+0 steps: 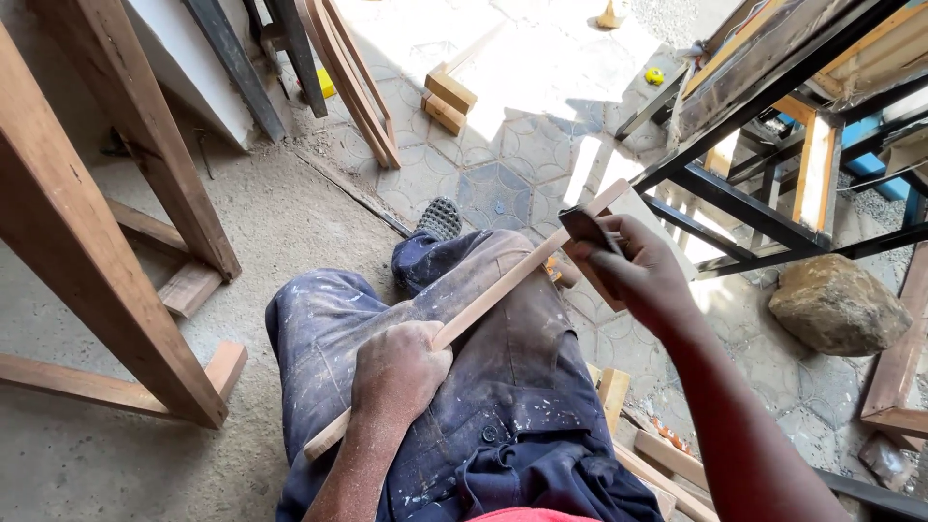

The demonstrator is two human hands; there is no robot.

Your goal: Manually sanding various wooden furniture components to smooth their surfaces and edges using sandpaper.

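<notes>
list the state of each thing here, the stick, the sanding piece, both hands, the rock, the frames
wooden strip: slanted across the lap, held
left hand: closed around the strip's lower part
right hand: pressing the sandpaper on the strip's upper end
sandpaper: folded, dark, gripped
rock: resting on the tiled floor
wooden frame: standing upright

We see patterned tile floor (541, 145) meeting bare concrete (280, 222). On it: wooden frame legs (106, 242), short wood blocks (448, 99), large rock (839, 304), black metal frame (744, 208), offcuts (657, 454) beside our leg.
</notes>
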